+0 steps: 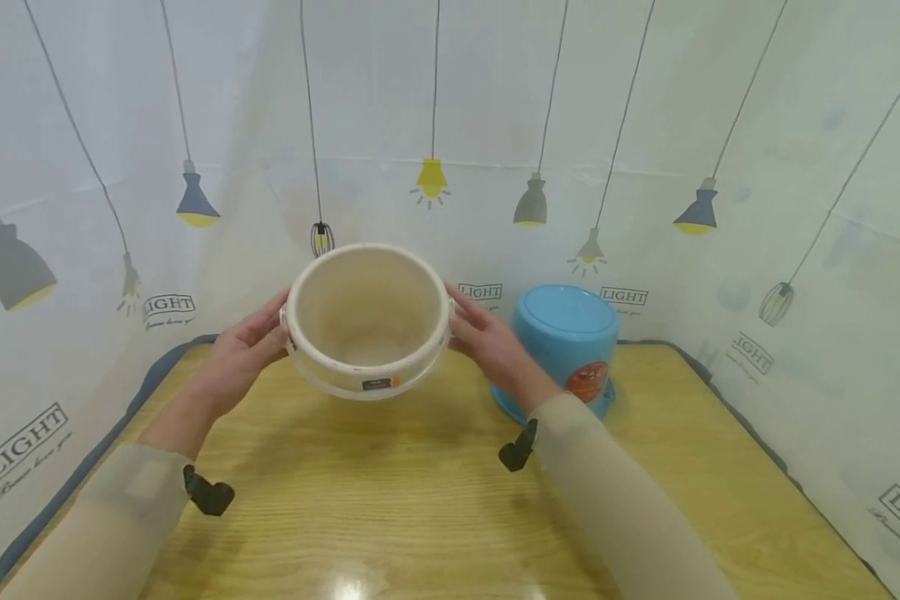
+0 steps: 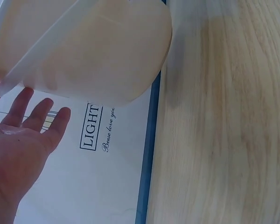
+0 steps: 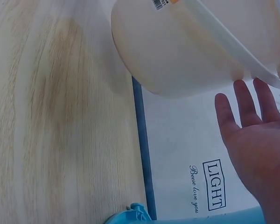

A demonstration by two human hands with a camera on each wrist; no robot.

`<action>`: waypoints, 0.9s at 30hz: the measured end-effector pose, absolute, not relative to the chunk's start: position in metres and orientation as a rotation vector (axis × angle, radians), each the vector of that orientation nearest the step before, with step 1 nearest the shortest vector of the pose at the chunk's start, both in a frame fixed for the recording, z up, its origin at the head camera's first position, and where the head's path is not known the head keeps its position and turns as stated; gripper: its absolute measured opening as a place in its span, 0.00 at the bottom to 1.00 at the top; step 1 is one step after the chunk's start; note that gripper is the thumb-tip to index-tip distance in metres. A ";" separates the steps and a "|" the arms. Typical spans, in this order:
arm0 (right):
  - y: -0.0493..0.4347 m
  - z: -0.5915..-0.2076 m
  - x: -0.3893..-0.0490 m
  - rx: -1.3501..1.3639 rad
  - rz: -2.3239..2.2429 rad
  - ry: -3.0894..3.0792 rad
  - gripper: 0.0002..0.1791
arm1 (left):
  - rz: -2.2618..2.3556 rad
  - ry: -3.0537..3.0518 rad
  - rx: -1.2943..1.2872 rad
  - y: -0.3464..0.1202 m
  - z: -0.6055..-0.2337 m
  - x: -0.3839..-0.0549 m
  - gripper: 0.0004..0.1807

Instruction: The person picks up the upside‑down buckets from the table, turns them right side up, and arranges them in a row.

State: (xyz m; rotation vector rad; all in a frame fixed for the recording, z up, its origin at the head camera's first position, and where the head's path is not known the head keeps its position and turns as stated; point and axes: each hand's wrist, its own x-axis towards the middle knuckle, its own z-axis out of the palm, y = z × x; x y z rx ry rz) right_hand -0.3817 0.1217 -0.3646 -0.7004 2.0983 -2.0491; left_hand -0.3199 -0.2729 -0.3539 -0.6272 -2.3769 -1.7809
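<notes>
A white plastic bucket point(image 1: 330, 354) is held up above the wooden table by both hands, its open mouth tilted toward the head camera. My left hand point(image 1: 232, 362) grips its rim at the left side, and my right hand point(image 1: 491, 337) grips the rim opposite. The pale handle hangs around the front, near a small dark label point(image 1: 377, 384). In the left wrist view, the bucket wall point(image 2: 112, 56) stands off the tabletop, with fingertips at the rim. Fingers of the right hand point(image 3: 256, 140) touch the wall just under the rim in the right wrist view.
Upside down on the table point(image 1: 390, 492), a light blue bucket point(image 1: 551, 350) with a red sticker stands right behind the right forearm. Lamp-printed white sheets point(image 1: 375, 117) surround the table at the back and sides. Black wrist mounts point(image 1: 210, 492) stick out from both sleeves.
</notes>
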 end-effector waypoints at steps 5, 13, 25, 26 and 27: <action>0.116 -0.363 -0.385 -0.686 -2.066 2.084 0.29 | -1.855 -2.351 -0.581 -0.271 -0.351 -0.325 0.34; 0.107 -0.362 -0.391 -0.642 -2.070 2.088 0.28 | -1.957 -2.338 -0.488 -0.272 -0.351 -0.332 0.34; 0.100 -0.363 -0.397 -0.543 -2.061 2.071 0.26 | -2.037 -2.403 -0.342 -0.267 -0.346 -0.338 0.35; 0.099 -0.363 -0.397 -0.532 -2.060 2.074 0.26 | -2.045 -2.404 -0.333 -0.267 -0.346 -0.338 0.35; 0.099 -0.363 -0.398 -0.523 -2.059 2.074 0.26 | -2.050 -2.405 -0.328 -0.267 -0.346 -0.339 0.35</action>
